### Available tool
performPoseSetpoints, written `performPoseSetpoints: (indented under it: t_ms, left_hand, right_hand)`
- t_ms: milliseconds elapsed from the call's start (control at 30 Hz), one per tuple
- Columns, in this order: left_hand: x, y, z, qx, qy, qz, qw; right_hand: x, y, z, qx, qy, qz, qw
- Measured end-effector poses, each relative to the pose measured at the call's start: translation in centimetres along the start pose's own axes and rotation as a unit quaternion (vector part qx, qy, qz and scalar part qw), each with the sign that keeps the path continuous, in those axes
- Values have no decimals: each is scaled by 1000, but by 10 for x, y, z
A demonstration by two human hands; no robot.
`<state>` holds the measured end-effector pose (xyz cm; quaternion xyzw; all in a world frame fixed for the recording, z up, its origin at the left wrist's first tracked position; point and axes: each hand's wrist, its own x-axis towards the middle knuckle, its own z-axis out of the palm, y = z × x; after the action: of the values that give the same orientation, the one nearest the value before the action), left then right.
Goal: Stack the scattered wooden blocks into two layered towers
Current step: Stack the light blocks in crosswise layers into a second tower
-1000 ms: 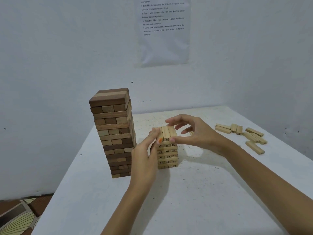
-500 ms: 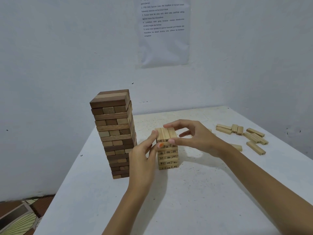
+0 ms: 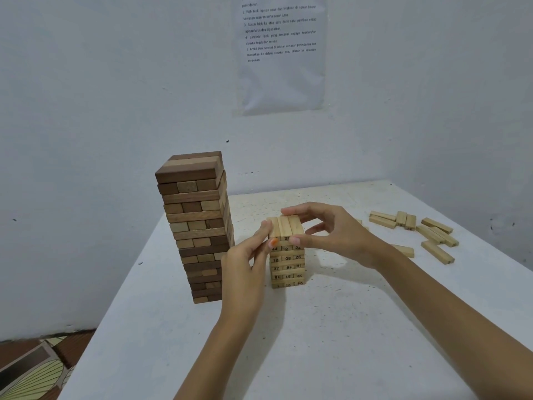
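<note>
Two hands meet at the top layer of the short pale tower [image 3: 287, 255], one on each side. The left hand [image 3: 245, 264] comes up from below, its fingertips [image 3: 266, 226] pressed against the left face of the top layer [image 3: 285, 225] and its thumb on the near face just under it. The right hand [image 3: 331, 232] reaches in from the other side, fingers curved over the far edge of that layer and thumb against the near right corner, so the three blocks on top are pinched between both hands. Those three blocks lie side by side, running away from the viewer. Beneath the fingers the tower shows rows of block ends printed with black numbers, and it stands upright on the white table [image 3: 317, 342]. Just left of the left hand, close to its knuckles but not clearly touching, stands the taller tower [image 3: 196, 226] of mixed dark and light brown blocks, roughly twice as high. Out beyond the right wrist, well apart from both towers, the loose pale blocks [image 3: 415, 229] lie scattered flat near the table's right edge, one [image 3: 405, 251] nearer the forearm than the rest. A printed sheet [image 3: 281, 53] hangs on the wall behind.
</note>
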<state>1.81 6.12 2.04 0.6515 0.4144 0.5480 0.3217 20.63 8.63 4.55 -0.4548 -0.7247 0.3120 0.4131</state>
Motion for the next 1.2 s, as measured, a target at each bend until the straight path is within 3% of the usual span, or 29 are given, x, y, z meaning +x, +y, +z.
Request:
performPoseSetpoints:
  t_ms: [933,1200]
  left_hand:
    - [-2,7,1,-3,18,-10,1000]
    - [-13,26,8,-92,-10,-102,990]
  right_hand:
    - [-5,-3,5,42,14,41,998]
    - [-26,-26,23,120,159,175,964]
